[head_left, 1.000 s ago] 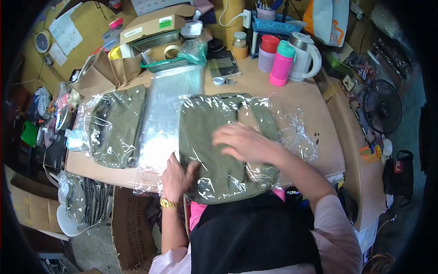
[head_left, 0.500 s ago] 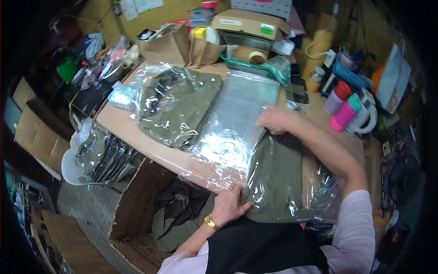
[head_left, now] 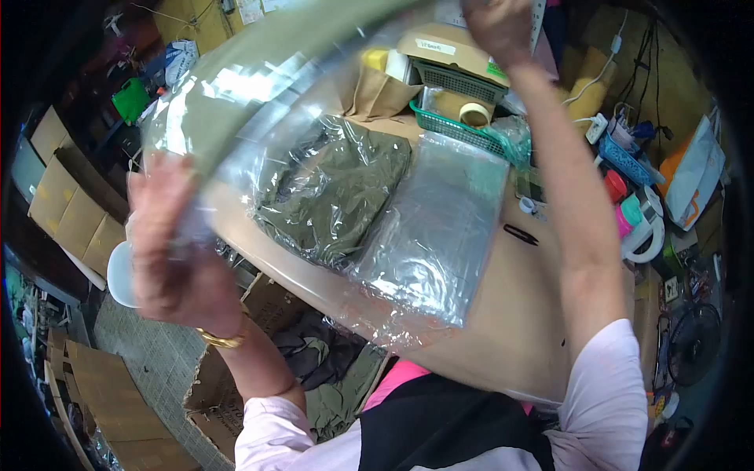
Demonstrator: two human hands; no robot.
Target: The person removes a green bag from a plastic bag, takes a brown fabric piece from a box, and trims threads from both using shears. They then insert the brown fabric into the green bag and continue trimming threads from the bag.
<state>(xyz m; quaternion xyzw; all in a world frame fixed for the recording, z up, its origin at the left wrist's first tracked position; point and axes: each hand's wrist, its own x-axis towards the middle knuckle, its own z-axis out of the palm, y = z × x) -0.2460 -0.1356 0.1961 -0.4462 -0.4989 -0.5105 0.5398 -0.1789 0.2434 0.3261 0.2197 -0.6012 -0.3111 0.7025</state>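
Evidently aloft, an olive garment in a clear bag [head_left: 271, 39] spans the space between both hands, up and to the left of the stack of clear plastic bags [head_left: 440, 212]. The left hand [head_left: 174, 251], left of that stack, meets the bag's near edge, though blur hides whether its fingers close; the right hand [head_left: 503, 31], beyond the stack, is cropped, so I cannot tell its grip either. A second bagged olive garment [head_left: 338, 188] lies just left of the stack. Handling this well probably means supporting opposite edges evenly, keeping the folds flat and the slick plastic from snagging.
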